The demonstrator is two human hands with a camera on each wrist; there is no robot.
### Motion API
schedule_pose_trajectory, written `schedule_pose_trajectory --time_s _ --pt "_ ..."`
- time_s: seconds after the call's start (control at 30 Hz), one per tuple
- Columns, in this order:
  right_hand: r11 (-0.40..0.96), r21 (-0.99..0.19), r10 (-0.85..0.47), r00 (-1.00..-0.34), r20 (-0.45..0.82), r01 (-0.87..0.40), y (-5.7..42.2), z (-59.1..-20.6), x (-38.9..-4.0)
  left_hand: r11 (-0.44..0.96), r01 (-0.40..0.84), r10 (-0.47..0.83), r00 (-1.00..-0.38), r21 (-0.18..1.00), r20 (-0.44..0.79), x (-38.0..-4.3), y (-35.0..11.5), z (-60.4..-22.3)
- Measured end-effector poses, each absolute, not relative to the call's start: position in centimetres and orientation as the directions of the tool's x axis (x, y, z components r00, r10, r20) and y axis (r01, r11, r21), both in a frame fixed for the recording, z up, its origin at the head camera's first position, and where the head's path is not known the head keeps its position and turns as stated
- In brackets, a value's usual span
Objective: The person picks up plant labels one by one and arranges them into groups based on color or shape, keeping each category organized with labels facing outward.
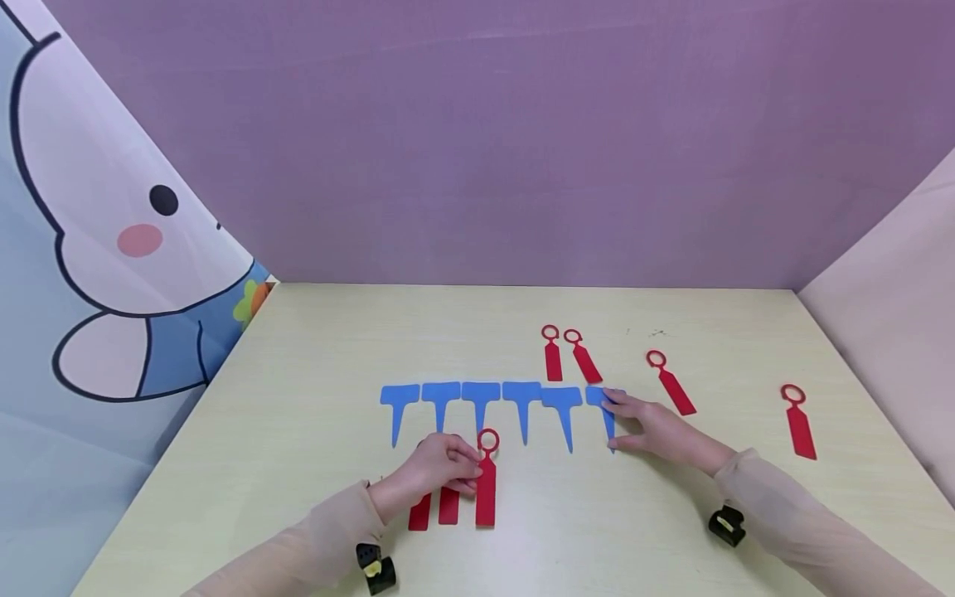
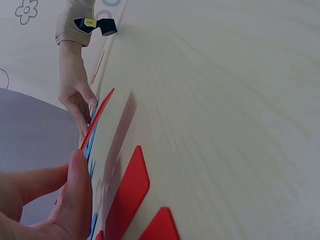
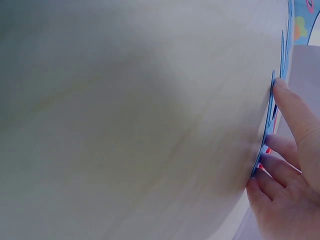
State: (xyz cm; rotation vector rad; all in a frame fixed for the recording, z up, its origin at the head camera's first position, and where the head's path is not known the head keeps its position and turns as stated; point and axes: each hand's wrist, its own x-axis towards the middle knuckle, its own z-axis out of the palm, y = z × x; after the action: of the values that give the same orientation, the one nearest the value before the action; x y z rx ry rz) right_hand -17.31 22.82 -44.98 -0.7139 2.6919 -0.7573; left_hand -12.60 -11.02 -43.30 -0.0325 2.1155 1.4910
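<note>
My left hand (image 1: 435, 471) pinches a red tag (image 1: 486, 493) with a ring at its top, between thumb and fingers. That tag is raised off the table, and its shadow shows in the left wrist view. Two more red tags (image 1: 448, 506) lie partly hidden beneath this hand. Further right, my right hand (image 1: 660, 427) spans a blue T-shaped plant label (image 1: 594, 396), the last in a row. Its thumb is at the pointed end and its fingers at the wide head. To its left lie several blue labels (image 1: 521, 400), heads away from me, points towards me.
Behind the row are two red ring tags (image 1: 552, 362) close together. Another red tag (image 1: 676, 391) lies beyond the right hand, and one (image 1: 802, 433) near the right side of the pale table (image 1: 283, 365). A purple wall (image 1: 492, 166) stands at the back.
</note>
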Motion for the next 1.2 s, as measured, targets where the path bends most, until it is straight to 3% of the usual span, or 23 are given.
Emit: schedule_pose_trajectory --time_s 1.2 --pt "0.746 -0.551 -0.511 -0.852 -0.114 -0.374 22.73 -45.05 -17.23 0.406 -0.318 0.294 -0.843 0.857 -0.451 -12.76 -10.33 -43.72"
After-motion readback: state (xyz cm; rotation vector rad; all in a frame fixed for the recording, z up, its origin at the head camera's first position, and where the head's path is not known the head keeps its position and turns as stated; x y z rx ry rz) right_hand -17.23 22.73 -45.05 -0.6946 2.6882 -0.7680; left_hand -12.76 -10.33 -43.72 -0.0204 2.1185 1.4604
